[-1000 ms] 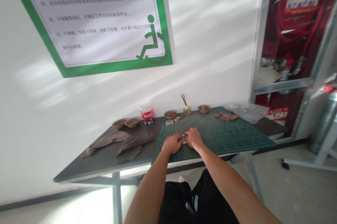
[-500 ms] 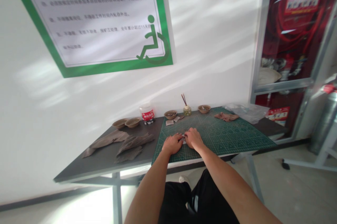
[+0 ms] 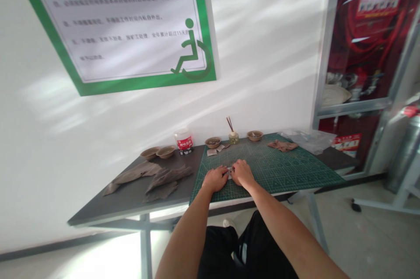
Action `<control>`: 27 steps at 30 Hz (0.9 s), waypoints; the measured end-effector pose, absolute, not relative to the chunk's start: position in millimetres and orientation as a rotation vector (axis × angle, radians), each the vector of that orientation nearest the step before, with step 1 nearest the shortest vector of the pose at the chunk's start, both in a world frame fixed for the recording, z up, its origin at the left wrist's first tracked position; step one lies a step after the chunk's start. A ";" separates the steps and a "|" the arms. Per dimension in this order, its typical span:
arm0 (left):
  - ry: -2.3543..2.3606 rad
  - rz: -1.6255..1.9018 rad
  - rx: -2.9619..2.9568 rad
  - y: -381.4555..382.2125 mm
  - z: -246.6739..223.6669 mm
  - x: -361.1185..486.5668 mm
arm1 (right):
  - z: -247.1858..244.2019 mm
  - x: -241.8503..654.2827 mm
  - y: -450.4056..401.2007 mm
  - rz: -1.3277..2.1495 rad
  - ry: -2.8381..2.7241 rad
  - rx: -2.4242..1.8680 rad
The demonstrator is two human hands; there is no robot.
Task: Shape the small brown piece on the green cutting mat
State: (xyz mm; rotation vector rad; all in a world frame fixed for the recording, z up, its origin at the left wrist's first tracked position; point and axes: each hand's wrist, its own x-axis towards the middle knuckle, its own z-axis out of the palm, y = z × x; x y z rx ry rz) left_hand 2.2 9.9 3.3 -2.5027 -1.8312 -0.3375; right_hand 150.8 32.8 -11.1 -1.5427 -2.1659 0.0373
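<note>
Fingers of the left hand (image 3: 215,179) and right hand (image 3: 242,173) are meeting around a small pale scrap (image 3: 230,173) on a green gridded cutting mat (image 3: 288,174), any grip too small to tell, while rough brown strips (image 3: 169,178) are lying untouched at 9 o'clock.

Two bare forearms (image 3: 185,231) and black trousers (image 3: 216,252) with a narrow white strip (image 3: 243,252)

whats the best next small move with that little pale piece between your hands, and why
I'd probably lift the right hand slightly away from the small pale piece. It and the left hand nearly meet over the piece and hide most of it, so a small gap would show how it lies on the green cutting mat.
</note>
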 end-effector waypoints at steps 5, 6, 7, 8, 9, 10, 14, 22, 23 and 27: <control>-1.814 -0.343 -2.505 9.7 3.1 2.0 | -11.3 150.7 37.4 0.069 -2.168 -1.541; -1.809 -0.345 -2.505 9.7 2.9 1.9 | -11.4 150.8 38.0 0.076 -2.166 -1.532; -1.807 -0.344 -2.505 9.7 2.8 1.7 | -11.4 150.8 38.5 0.081 -2.163 -1.522; -1.808 -0.342 -2.504 9.7 2.8 1.6 | -11.5 150.8 38.8 0.082 -2.159 -1.510; -1.810 -0.338 -2.505 9.6 2.9 1.5 | -11.4 150.8 38.8 0.082 -2.157 -1.502; -1.811 -0.335 -2.506 9.5 3.1 1.5 | -11.2 150.8 38.6 0.082 -2.157 -1.495; -1.818 -0.340 -2.510 8.8 4.0 1.9 | -9.4 151.4 34.8 0.072 -2.180 -1.474; -1.814 -0.337 -2.510 8.7 4.0 3.1 | -10.7 152.4 29.4 0.038 -2.195 -1.461; -1.821 -0.335 -2.508 8.6 4.2 3.2 | -11.2 152.1 30.0 0.035 -2.191 -1.473; -1.855 -0.332 -2.501 7.5 5.6 4.2 | -12.2 151.1 32.9 0.031 -2.176 -1.506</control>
